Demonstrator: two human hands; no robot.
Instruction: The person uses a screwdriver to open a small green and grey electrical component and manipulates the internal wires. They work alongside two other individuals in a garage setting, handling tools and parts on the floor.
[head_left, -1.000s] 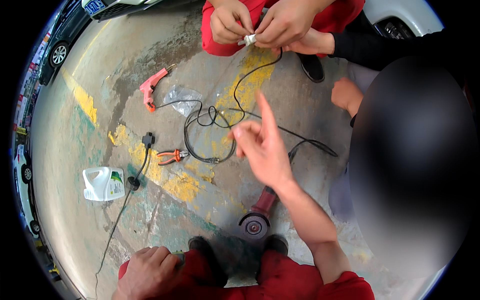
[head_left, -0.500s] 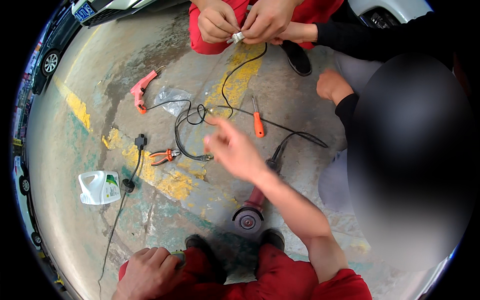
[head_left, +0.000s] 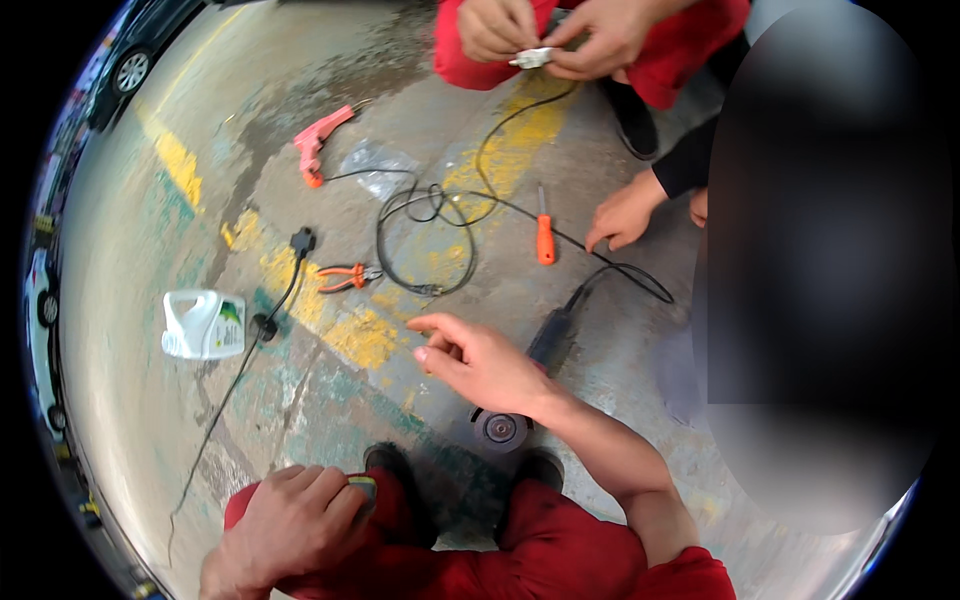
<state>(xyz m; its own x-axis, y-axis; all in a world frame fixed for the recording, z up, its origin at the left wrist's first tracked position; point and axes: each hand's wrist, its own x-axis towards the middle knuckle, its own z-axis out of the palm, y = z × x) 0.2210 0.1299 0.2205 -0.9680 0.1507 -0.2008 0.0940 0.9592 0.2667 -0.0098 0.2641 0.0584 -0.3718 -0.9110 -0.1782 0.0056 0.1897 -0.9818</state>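
Observation:
My left hand [head_left: 300, 520] rests on my left knee, fingers curled round a small grey and yellow-green object [head_left: 362, 488], mostly hidden. My right hand [head_left: 480, 362] hovers empty over the floor, index finger stretched out and thumb apart. Under its wrist lies an angle grinder [head_left: 548, 340], its disc [head_left: 500, 428] near my shoes. The grinder's black cord [head_left: 382, 240] is looped on the floor. Beyond the hand lie orange-handled pliers [head_left: 348, 277] and an orange screwdriver [head_left: 544, 240]. A red pistol-shaped tool [head_left: 318, 145] with a thin metal tip lies farther off.
Opposite, a person's hands [head_left: 590, 38] hold a white plug [head_left: 533, 58]. At right, another person's hand [head_left: 627, 213] reaches down by the cord. A white jug [head_left: 205, 325], a black extension socket [head_left: 303, 240] and a clear plastic bag [head_left: 378, 168] lie on the left side.
My right hand has drawn back toward me from above the cord loops. The right-hand person's hand has reached down to the cord near the screwdriver. The view has shifted slightly.

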